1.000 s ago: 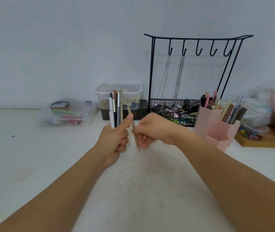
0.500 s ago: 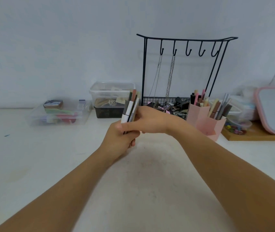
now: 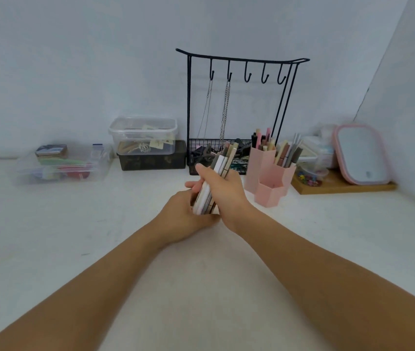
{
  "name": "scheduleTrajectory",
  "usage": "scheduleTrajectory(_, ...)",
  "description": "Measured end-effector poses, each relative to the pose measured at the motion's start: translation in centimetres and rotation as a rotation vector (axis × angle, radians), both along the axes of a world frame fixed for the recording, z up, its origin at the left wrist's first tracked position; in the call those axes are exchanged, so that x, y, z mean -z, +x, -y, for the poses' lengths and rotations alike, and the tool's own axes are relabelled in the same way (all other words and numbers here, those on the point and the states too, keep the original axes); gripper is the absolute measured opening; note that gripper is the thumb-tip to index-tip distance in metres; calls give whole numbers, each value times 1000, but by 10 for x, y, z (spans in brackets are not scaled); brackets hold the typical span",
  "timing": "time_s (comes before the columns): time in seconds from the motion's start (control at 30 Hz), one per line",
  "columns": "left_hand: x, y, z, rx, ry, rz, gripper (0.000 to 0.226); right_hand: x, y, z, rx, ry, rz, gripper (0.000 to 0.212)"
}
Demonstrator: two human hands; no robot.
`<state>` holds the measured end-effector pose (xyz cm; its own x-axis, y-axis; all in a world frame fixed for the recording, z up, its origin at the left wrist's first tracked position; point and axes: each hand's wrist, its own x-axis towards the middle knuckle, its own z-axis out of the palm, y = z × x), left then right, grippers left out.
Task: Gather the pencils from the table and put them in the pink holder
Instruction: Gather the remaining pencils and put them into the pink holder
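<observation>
A bundle of several pencils (image 3: 220, 163) in white, grey and beige leans to the right above the white table (image 3: 75, 236). My right hand (image 3: 223, 192) wraps around the middle of the bundle. My left hand (image 3: 185, 215) sits just below and left, its fingers against the bundle's lower end. The pink holder (image 3: 268, 178), made of hexagonal cups, stands a short way to the right with several pencils and brushes inside its taller cups; its low front cup looks empty.
A black wire hook stand (image 3: 239, 64) with hanging chains rises behind my hands. Clear plastic boxes (image 3: 143, 134) sit at the back left and centre. A pink-rimmed mirror (image 3: 360, 154) leans on a wooden board (image 3: 340, 184) at the right, near the side wall.
The bundle went from upright in my left hand to tilted right with my right hand wrapped around it. Both hands sank slightly and shifted toward the pink holder.
</observation>
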<state>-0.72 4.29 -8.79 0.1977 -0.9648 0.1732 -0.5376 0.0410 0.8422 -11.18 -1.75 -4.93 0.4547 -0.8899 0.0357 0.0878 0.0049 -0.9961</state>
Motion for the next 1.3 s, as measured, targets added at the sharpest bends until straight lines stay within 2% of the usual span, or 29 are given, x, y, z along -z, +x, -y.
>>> scheduleTrajectory(0.07, 0, 10, -2, 18, 33, -70, 52, -2, -9, 7, 56, -59, -29, 35)
scheduleTrajectory(0.2, -4, 16, -2, -28, -27, -546, 43, -5, -28, 14, 115, -295, -137, 35)
scheduleTrajectory(0.23, -4, 16, 0, -44, -22, -581, 43, -3, -31, 12, 116, -320, -140, 35)
scheduleTrajectory(0.37, -5, 7, -2, -29, -6, -429, 38, 16, -36, 0, 57, -396, -187, 30)
scheduleTrajectory(0.43, -3, 5, -3, -21, -14, -387, 33, 21, -38, -3, 58, -356, -167, 34)
scheduleTrajectory(0.53, -1, 7, -1, -55, -18, -370, 16, 4, -52, 10, 217, -390, -143, 36)
scheduleTrajectory(0.63, 2, 10, 1, -82, -9, -333, 20, -8, -80, 39, 450, -684, -445, 35)
scheduleTrajectory(0.67, 2, 10, 1, -83, -8, -317, 20, -7, -87, 47, 482, -733, -577, 27)
scheduleTrajectory(0.73, 2, 9, 1, -90, -2, -302, 18, 2, -94, 57, 456, -706, -767, 10)
scheduleTrajectory(0.77, 2, 8, 1, -97, 0, -302, 17, 6, -94, 58, 422, -670, -806, 8)
scheduleTrajectory(0.83, 1, 7, 0, -101, -8, -305, 14, 13, -91, 56, 366, -628, -791, 21)
scheduleTrajectory(0.93, 3, 7, -1, -105, -43, -308, 11, 13, -83, 49, 345, -662, -761, 23)
scheduleTrajectory(1.03, 4, 8, 1, -133, -99, -312, 26, 12, -75, 36, 256, -629, -679, 25)
scheduleTrajectory(1.13, 3, 9, 2, -176, -113, -263, 64, 11, -62, 16, 137, -551, -612, 29)
scheduleTrajectory(1.23, 4, 10, 3, -122, -115, -271, 100, 10, -47, -3, 65, -532, -575, 31)
scheduleTrajectory(1.3, 4, 10, 2, -92, -129, -323, 98, 7, -43, -11, 26, -514, -575, 23)
